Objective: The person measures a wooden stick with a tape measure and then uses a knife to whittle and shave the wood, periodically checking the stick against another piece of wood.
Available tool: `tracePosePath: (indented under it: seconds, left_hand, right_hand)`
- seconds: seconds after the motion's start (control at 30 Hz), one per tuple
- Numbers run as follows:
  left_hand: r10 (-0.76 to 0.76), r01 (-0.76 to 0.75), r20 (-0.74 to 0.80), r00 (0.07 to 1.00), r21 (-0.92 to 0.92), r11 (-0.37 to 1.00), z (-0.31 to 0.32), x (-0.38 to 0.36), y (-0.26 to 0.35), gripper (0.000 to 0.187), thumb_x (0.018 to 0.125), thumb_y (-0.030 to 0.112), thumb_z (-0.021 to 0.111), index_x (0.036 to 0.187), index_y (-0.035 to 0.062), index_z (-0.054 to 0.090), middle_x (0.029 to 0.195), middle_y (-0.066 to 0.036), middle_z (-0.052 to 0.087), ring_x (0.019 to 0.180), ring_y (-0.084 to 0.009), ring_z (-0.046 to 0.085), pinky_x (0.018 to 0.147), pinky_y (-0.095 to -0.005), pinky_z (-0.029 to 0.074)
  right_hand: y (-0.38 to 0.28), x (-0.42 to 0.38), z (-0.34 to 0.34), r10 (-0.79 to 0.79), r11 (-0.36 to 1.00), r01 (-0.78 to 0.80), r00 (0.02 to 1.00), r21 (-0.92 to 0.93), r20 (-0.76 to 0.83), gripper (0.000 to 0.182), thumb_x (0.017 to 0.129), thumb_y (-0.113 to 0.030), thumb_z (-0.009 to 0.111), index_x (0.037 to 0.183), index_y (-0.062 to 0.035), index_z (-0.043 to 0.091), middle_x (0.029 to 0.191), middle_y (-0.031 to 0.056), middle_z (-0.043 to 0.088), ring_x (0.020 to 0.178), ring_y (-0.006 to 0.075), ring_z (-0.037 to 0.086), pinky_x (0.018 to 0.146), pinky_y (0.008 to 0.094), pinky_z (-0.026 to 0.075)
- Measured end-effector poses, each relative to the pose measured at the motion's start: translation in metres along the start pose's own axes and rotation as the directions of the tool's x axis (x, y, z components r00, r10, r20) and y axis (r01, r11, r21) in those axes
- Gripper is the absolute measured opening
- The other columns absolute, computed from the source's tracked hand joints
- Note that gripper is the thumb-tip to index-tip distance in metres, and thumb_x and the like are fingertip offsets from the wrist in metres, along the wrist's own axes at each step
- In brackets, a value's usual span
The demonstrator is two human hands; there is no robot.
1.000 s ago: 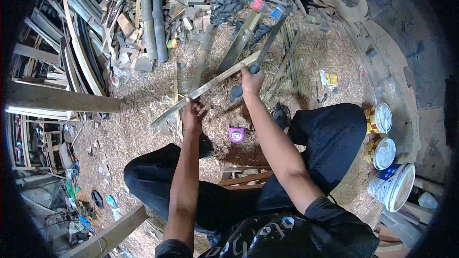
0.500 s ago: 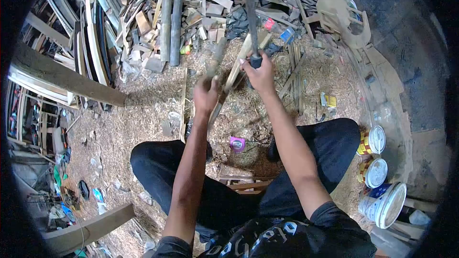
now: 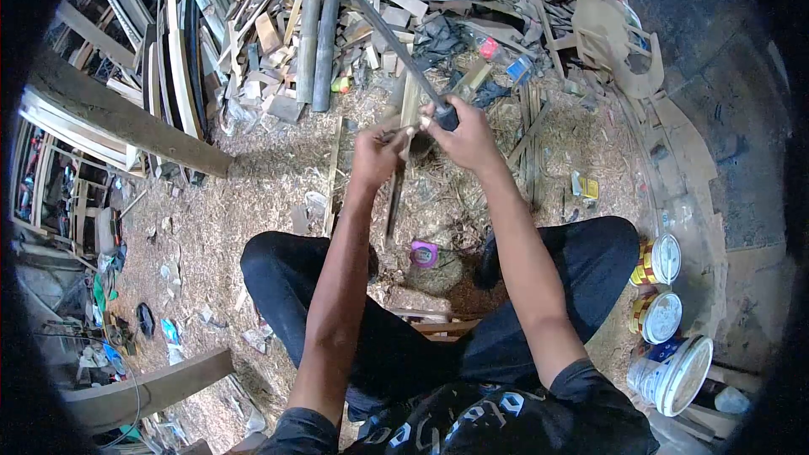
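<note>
My right hand (image 3: 466, 133) is closed round the black handle of a long dark blade or file (image 3: 392, 40), which points up and to the left. Close beside it, my left hand (image 3: 379, 150) has its fingers pressed together near a narrow wooden strip (image 3: 409, 114); blur hides what exactly they hold. The strip runs down between my hands, and a darker length shows below them. A pink tape measure (image 3: 424, 254) lies on the ground between my knees.
Wood offcuts (image 3: 270, 34) and two grey cylinders (image 3: 324, 50) are heaped ahead. Lidded buckets (image 3: 684, 375) stand at the right. A beam (image 3: 126, 122) juts in from the left, another (image 3: 152, 392) lower down. Shavings (image 3: 211, 227) cover the ground.
The long tool has swung from nearly upright to tilted left. My left hand has moved right, up to my right hand, and the wooden strip has turned more upright.
</note>
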State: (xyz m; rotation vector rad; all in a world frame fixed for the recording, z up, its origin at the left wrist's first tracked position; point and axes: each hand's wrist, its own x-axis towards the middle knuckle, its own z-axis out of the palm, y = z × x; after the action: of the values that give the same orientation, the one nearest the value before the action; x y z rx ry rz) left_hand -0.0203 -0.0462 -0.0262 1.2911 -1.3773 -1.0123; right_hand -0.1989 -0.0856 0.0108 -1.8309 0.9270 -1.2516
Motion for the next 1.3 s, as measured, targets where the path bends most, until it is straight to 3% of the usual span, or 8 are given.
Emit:
tracePosePath:
  seconds: [0.33, 0.4, 0.5, 0.67, 0.93, 1.0, 1.17, 1.3]
  left_hand:
    - [0.088, -0.088, -0.136, 0.987, 0.002, 0.996, 0.002, 0.001, 0.01, 0.02, 0.088, 0.005, 0.062, 0.106, -0.0031, 0.064, 0.088, -0.001, 0.066, 0.077, -0.0059, 0.056, 0.068, -0.023, 0.047]
    - [0.109, -0.113, -0.186, 0.976, -0.01, 0.994, 0.003, -0.001, 0.012, 0.025, 0.084, 0.007, 0.068, 0.107, -0.0014, 0.066, 0.082, -0.009, 0.069, 0.072, -0.0091, 0.06, 0.062, -0.0278, 0.05]
    - [0.023, -0.024, -0.187, 0.982, -0.003, 1.0, 0.003, -0.003, 0.028, 0.015, 0.088, 0.006, 0.063, 0.099, -0.0037, 0.065, 0.085, -0.003, 0.066, 0.075, -0.0059, 0.055, 0.064, -0.0229, 0.047]
    - [0.295, -0.238, -0.272, 0.916, 0.223, 0.945, -0.001, 0.002, 0.02, 0.014, 0.088, 0.008, 0.063, 0.096, -0.0031, 0.065, 0.076, -0.005, 0.065, 0.068, -0.0074, 0.054, 0.06, -0.0241, 0.045]
    - [0.118, -0.065, -0.36, 0.926, 0.156, 0.986, -0.002, -0.004, 0.038, 0.016, 0.088, 0.011, 0.063, 0.098, -0.0021, 0.066, 0.08, -0.008, 0.067, 0.07, -0.009, 0.056, 0.061, -0.0241, 0.045]
    - [0.225, -0.135, -0.365, 0.904, 0.255, 0.957, -0.007, -0.001, 0.038, 0.022, 0.089, 0.015, 0.063, 0.103, -0.0022, 0.065, 0.08, -0.014, 0.069, 0.069, -0.0161, 0.064, 0.062, -0.0311, 0.054]
    - [0.156, -0.062, -0.349, 0.924, 0.265, 0.962, -0.018, 0.004, 0.038, 0.025, 0.085, 0.014, 0.067, 0.106, -0.0002, 0.065, 0.092, -0.015, 0.068, 0.084, -0.0198, 0.064, 0.073, -0.0315, 0.051]
    - [0.31, -0.198, -0.302, 0.902, 0.348, 0.916, -0.021, 0.007, 0.056, 0.032, 0.087, 0.014, 0.066, 0.116, 0.0026, 0.061, 0.092, -0.008, 0.067, 0.083, -0.0117, 0.061, 0.073, -0.026, 0.049]
  right_hand:
    - [-0.022, -0.009, 0.003, 0.134, 0.947, -0.113, 0.99, 0.301, -0.049, 0.016, 0.085, -0.003, 0.061, 0.099, 0.0023, 0.056, 0.09, 0.0107, 0.068, 0.075, 0.0147, 0.067, 0.067, 0.0276, 0.052]
    - [-0.024, -0.011, 0.003, 0.221, 0.884, -0.186, 0.975, 0.429, -0.032, 0.02, 0.085, -0.001, 0.06, 0.104, 0.0043, 0.055, 0.09, 0.0102, 0.068, 0.076, 0.0154, 0.067, 0.067, 0.0275, 0.053]
    - [-0.016, -0.013, 0.004, 0.225, 0.887, -0.187, 0.973, 0.421, -0.042, 0.024, 0.085, 0.0, 0.06, 0.107, 0.0045, 0.054, 0.089, 0.0103, 0.068, 0.075, 0.0159, 0.068, 0.066, 0.0275, 0.054]
    - [-0.005, -0.022, 0.012, 0.328, 0.882, -0.295, 0.944, 0.367, -0.028, 0.025, 0.084, -0.001, 0.062, 0.107, 0.0041, 0.054, 0.088, 0.0099, 0.068, 0.069, 0.0162, 0.068, 0.06, 0.0276, 0.054]
    - [0.001, -0.037, 0.013, 0.412, 0.877, -0.386, 0.911, 0.284, -0.033, 0.021, 0.083, -0.008, 0.066, 0.1, 0.0012, 0.058, 0.069, 0.0039, 0.062, 0.058, 0.0127, 0.063, 0.054, 0.0276, 0.05]
    - [0.012, -0.039, 0.015, 0.479, 0.84, -0.456, 0.878, 0.294, -0.01, 0.021, 0.082, -0.012, 0.069, 0.097, -0.0003, 0.06, 0.066, 0.0017, 0.059, 0.055, 0.011, 0.058, 0.054, 0.0275, 0.047]
    - [0.027, -0.045, 0.019, 0.447, 0.883, -0.419, 0.888, 0.211, -0.108, 0.024, 0.081, -0.023, 0.07, 0.089, -0.0018, 0.062, 0.061, 0.0006, 0.055, 0.054, 0.0101, 0.051, 0.052, 0.0282, 0.041]
    - [0.027, -0.056, 0.024, 0.52, 0.847, -0.512, 0.854, 0.139, -0.022, 0.023, 0.082, -0.022, 0.066, 0.09, -0.0009, 0.061, 0.063, 0.0051, 0.058, 0.057, 0.0155, 0.054, 0.054, 0.0323, 0.042]
